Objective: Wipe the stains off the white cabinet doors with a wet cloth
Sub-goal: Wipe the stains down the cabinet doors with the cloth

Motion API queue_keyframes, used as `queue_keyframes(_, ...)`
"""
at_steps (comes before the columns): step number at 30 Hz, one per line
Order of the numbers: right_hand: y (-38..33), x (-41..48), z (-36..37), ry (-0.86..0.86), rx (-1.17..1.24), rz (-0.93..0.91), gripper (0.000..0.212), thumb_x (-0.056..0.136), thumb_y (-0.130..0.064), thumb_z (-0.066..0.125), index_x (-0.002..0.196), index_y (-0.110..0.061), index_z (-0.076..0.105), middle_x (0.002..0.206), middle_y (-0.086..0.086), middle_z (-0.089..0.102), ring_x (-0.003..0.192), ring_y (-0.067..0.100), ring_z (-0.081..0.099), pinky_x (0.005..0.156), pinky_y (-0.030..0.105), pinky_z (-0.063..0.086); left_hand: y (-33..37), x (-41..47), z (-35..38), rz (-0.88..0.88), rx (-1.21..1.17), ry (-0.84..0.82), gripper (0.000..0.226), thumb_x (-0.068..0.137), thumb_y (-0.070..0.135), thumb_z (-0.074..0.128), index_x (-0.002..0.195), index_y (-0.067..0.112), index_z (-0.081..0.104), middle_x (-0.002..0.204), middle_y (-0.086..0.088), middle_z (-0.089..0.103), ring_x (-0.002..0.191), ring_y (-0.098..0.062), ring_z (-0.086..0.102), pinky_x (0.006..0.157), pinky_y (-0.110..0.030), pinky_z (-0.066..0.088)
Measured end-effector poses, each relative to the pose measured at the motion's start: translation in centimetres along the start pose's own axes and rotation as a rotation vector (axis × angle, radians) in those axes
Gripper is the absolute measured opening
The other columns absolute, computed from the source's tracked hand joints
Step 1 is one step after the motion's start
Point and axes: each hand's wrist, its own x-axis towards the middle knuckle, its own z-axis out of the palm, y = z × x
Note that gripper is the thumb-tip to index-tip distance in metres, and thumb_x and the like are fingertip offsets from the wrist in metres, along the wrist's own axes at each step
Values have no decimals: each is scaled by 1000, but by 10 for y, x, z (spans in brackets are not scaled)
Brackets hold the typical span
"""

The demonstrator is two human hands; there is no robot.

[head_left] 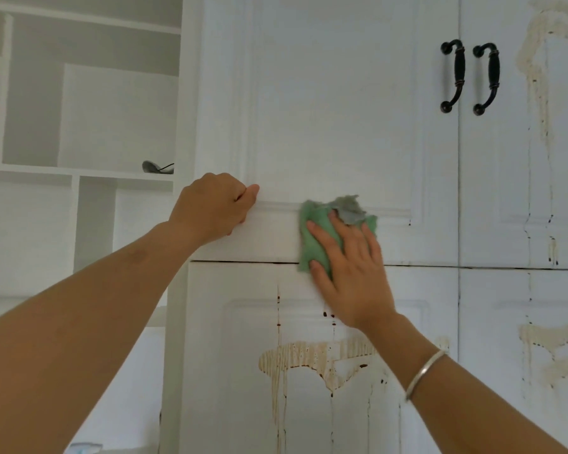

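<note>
White cabinet fronts fill the view: four panelled doors show, two above and two below, split by a dark horizontal gap. Beside them on the left stands open white shelving with one small grey object lying on a shelf. Two black curved handles sit side by side near the meeting edges of the upper doors, one on each. The upper left door looks mostly clean, with only a few tiny dark specks near its lower right corner. The lower left door carries a wide yellowish-brown stain with dark spots and thin drips running down from it, plus a dotted dark streak above. The upper right door has a pale yellowish smear high up and dark drip marks along its panel edge; the lower right door has another yellowish patch and thin dark runs. One cloth, green with a grey fuzzy part at its top, is flat against the bottom rail of the upper left door, reaching down to the gap. The right hand, fingers spread wide, presses it there with the palm lying over the lower door's top edge; a silver bangle circles that wrist. The left hand is curled into a loose fist holding nothing, resting against the same door's lower left moulding.
</note>
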Motion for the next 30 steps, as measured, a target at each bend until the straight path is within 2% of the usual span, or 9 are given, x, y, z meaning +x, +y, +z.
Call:
queue_keyframes(5,41,-17,-7,39,24,198,59,94,-48,31,148,-25,31,150,16,33,139,32,28,120,47,10,1,0,1,25,10,-6,56,101,37,38,61,5,61,39,10,48,48,-21,60,59,-26,44)
queue_keyframes(10,79,-31,-14,107,13,308,63,90,-47,33,145,-16,38,150,20,32,136,36,27,115,55,20,-1,2,1,17,0,-22,56,100,39,38,57,11,60,43,4,56,36,-11,51,54,-24,38)
queue_keyframes(13,55,-19,-7,170,50,471,66,88,-43,29,145,-10,36,151,23,29,139,37,22,117,55,13,0,1,0,0,-6,-25,56,100,40,38,55,13,60,45,0,58,36,-11,50,54,-25,39)
queue_keyframes(15,19,-7,0,176,89,602,70,89,-44,23,149,-9,27,155,24,18,144,36,12,119,55,4,2,0,0,-5,-1,-18,56,100,39,38,55,12,59,44,1,57,34,-10,49,54,-25,40)
queue_keyframes(17,-21,0,8,142,88,543,69,93,-45,20,153,-12,20,158,23,12,146,36,9,119,54,-1,3,0,-1,-17,0,-33,56,100,38,38,56,12,59,43,2,56,32,-8,47,52,-24,39)
queue_keyframes(21,-86,12,23,101,68,256,62,96,-42,28,154,-21,22,159,16,20,146,31,20,120,52,4,-3,-7,0,-81,-87,-153,56,100,39,38,59,10,62,42,-3,58,30,-17,49,50,-28,50)
queue_keyframes(25,-105,14,28,88,20,61,58,98,-38,31,153,-22,25,159,11,24,145,27,26,119,51,11,-10,-11,2,-74,-184,-101,57,101,38,39,56,9,60,38,-2,57,29,-16,50,49,-26,46)
queue_keyframes(27,-99,16,27,101,61,75,58,95,-34,33,152,-27,28,159,9,23,145,25,26,120,49,8,-10,-11,3,-73,-186,-82,57,101,37,39,55,9,60,37,-2,56,28,-17,50,48,-25,45)
queue_keyframes(30,-93,18,22,111,152,225,63,87,-31,32,150,-35,28,161,7,15,149,20,13,121,43,-5,-10,-16,4,-68,-153,-42,56,100,37,40,55,10,61,38,-1,56,28,-16,50,48,-26,48)
